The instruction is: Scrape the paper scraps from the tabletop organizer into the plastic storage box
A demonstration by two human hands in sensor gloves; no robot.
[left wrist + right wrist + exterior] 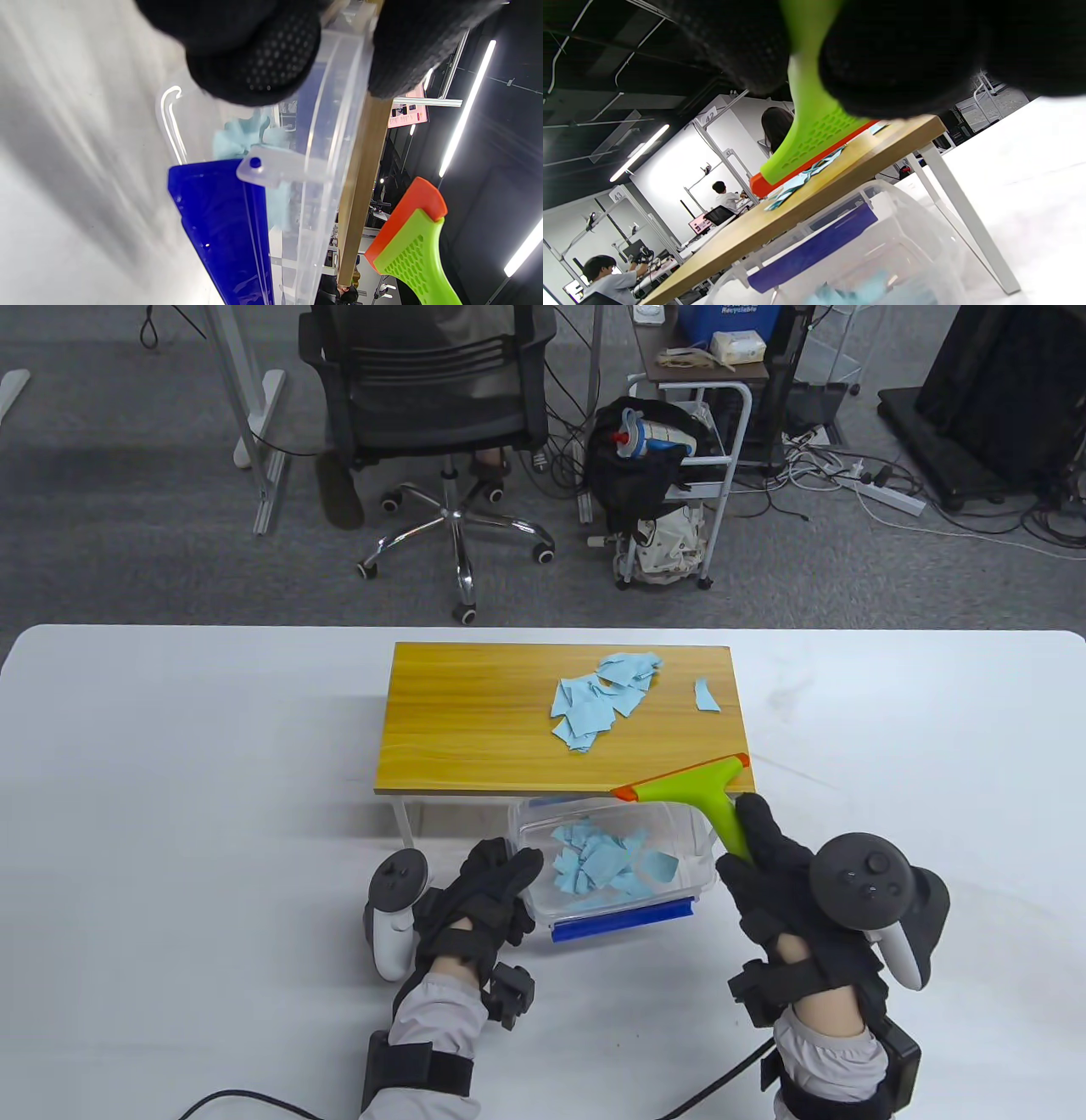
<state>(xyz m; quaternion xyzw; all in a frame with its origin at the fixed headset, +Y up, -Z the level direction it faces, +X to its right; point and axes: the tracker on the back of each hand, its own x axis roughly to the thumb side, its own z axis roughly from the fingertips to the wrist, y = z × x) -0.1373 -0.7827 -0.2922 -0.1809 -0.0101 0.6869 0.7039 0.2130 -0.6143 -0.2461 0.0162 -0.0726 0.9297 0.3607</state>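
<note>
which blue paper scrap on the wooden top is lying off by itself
The single scrap near the right edge of the wooden organizer. It lies alone, apart from the others, which sit heaped in a pile to its left.

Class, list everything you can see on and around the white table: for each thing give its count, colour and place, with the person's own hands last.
Table: one, white, foreground.
Tabletop organizer: one, wooden, table centre.
Paper scraps: a pile plus one stray, light blue, on the organizer; more inside the box.
Plastic storage box: one, clear with blue latches, under the organizer's near edge.
Scraper: one, green with an orange blade, above the box.
Office chair: one, black, behind the table.
Left hand: black glove, holds the box.
Right hand: black glove, grips the scraper.
</note>
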